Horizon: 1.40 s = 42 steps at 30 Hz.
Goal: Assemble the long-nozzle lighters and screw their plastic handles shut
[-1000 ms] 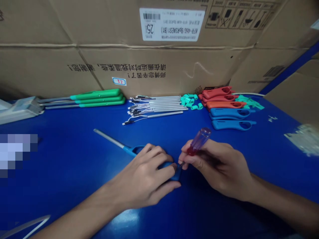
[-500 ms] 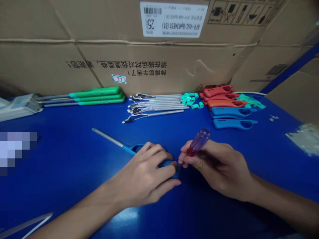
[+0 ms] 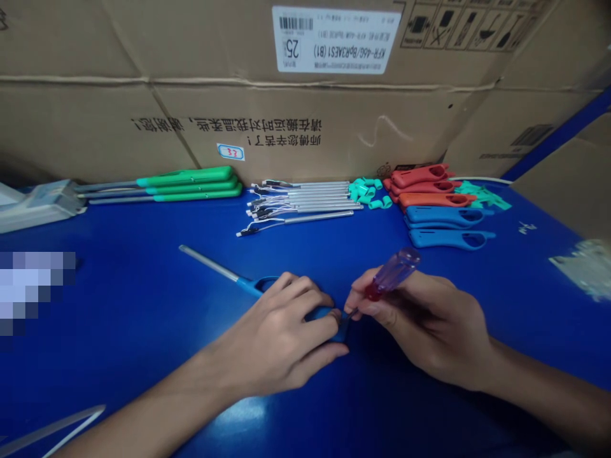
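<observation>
A blue long-nosed lighter [image 3: 248, 285] lies across the table with its metal tube toward the upper left. My left hand [image 3: 284, 334] is closed around its handle and hides much of it. In my right hand [image 3: 432, 327] is a screwdriver [image 3: 395, 272] with a clear purple handle and a red collar, tilted up to the right. Its thin shaft reaches the handle's right end, beside my left fingertips. Whether the tip sits in a screw or a gap cannot be made out.
Along the back, by a cardboard wall [image 3: 229, 102], lie green lighters [image 3: 195, 184], metal tubes with wires [image 3: 319, 197], turquoise caps [image 3: 365, 189], and red [image 3: 420, 178] and blue casings [image 3: 443, 216]. A clear bag [image 3: 585, 267] lies at the right, and a white-edged strip [image 3: 71, 429] at lower left.
The screwdriver handle has leaned further to the right, and my right hand has shifted slightly right with it. More of the shaft shows. My left hand keeps its hold on the lighter.
</observation>
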Motion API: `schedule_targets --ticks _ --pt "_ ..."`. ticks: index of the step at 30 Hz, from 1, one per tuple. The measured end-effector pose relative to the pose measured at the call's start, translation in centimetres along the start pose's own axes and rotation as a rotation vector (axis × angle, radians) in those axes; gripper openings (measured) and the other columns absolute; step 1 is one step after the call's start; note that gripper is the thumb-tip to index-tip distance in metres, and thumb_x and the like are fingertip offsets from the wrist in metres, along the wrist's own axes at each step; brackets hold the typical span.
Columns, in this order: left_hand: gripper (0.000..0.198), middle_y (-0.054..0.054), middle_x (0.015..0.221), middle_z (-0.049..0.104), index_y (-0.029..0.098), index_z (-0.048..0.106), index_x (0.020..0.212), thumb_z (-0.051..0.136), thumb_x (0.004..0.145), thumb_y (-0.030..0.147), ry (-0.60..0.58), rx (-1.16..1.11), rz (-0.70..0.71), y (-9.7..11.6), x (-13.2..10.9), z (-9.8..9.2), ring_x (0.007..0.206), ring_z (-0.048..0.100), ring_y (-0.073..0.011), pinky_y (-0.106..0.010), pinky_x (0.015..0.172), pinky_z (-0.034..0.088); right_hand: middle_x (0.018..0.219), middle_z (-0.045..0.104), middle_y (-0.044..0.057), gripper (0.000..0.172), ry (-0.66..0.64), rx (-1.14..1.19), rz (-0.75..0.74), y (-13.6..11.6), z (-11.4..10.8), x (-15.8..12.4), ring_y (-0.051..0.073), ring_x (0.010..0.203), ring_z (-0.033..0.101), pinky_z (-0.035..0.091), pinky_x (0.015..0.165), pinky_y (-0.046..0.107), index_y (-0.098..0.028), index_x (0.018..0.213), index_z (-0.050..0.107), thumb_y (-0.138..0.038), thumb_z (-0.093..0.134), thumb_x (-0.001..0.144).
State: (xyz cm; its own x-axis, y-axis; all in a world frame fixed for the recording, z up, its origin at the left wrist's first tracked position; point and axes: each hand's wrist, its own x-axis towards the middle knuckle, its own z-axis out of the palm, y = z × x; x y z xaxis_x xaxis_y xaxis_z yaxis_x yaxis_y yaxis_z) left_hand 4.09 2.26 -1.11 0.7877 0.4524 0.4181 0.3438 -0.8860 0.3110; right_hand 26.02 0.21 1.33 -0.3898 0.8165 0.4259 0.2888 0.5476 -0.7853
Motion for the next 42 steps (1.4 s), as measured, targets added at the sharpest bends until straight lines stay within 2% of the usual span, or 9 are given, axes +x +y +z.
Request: schedule_targets --ticks 5,12,17,23,29,35,42 --pt "0.021 -0.01 0.093 0.066 0.014 0.066 0.089 0.06 0.096 0.033 -0.007 -0.001 0.001 0.07 -0.12 0.03 0.089 0.058 -0.0235 -0.038 0.074 0.042 0.093 0.072 -0.002 0.013 -0.021 -0.013 0.008 -0.07 -0.11 0.07 0.006 0.079 0.071 0.055 0.073 0.011 -0.019 0.103 0.063 -0.009 0.061 0.094" --pt "0.022 -0.01 0.093 0.066 0.014 0.066 0.086 0.061 0.096 0.033 0.005 0.01 0.007 -0.07 -0.15 0.05 0.089 0.058 -0.024 -0.039 0.075 0.043 0.095 0.073 -0.001 0.018 0.004 -0.085 -0.114 -0.54 -0.15 0.43 0.005 0.087 0.07 0.05 0.084 0.005 -0.016 0.103 0.062 -0.003 0.062 0.091" --pt "0.02 -0.009 0.092 0.066 0.014 0.065 0.088 0.061 0.095 0.033 0.008 0.001 0.007 0.03 -0.02 -0.04 0.086 0.057 -0.0227 -0.037 0.073 0.042 0.087 0.072 -0.002 0.011 0.027 -0.144 -0.051 -0.53 -0.1 0.34 0.006 0.076 0.07 0.053 0.075 0.009 -0.017 0.098 0.064 -0.008 0.065 0.091" --pt "0.02 -0.009 0.093 0.066 0.015 0.066 0.087 0.061 0.095 0.032 0.017 0.012 0.011 0.09 -0.04 -0.17 0.088 0.058 -0.0223 -0.036 0.075 0.042 0.087 0.073 -0.002 0.014 0.074 -0.086 0.037 -0.52 0.36 0.16 0.008 0.075 0.07 0.055 0.072 0.013 -0.018 0.099 0.064 -0.013 0.072 0.088" --pt "0.022 -0.011 0.1 0.069 0.016 0.069 0.093 0.058 0.097 0.034 0.024 0.037 0.017 0.04 -0.2 0.03 0.094 0.059 -0.0247 -0.039 0.079 0.044 0.089 0.07 0.001 0.015 -0.039 -0.023 -0.039 -0.31 0.18 0.24 0.012 0.079 0.068 0.056 0.074 0.02 -0.019 0.096 0.062 -0.008 0.069 0.088" --pt "0.021 -0.009 0.096 0.068 0.017 0.07 0.092 0.057 0.097 0.033 0.025 0.048 0.016 0.05 -0.12 -0.02 0.09 0.058 -0.024 -0.038 0.076 0.043 0.09 0.068 0.005 0.012 -0.177 -0.011 -0.098 -0.17 -0.13 0.41 0.015 0.086 0.065 0.054 0.077 0.025 -0.015 0.098 0.063 -0.006 0.06 0.092" --pt "0.017 -0.009 0.095 0.067 0.014 0.068 0.092 0.061 0.095 0.029 0.017 -0.009 -0.006 -0.08 -0.17 0.25 0.09 0.058 -0.0234 -0.039 0.075 0.043 0.086 0.065 0.003 0.01 -0.171 0.043 -0.042 0.14 -0.05 0.37 0.012 0.079 0.062 0.052 0.073 0.024 -0.017 0.092 0.061 -0.008 0.064 0.091"
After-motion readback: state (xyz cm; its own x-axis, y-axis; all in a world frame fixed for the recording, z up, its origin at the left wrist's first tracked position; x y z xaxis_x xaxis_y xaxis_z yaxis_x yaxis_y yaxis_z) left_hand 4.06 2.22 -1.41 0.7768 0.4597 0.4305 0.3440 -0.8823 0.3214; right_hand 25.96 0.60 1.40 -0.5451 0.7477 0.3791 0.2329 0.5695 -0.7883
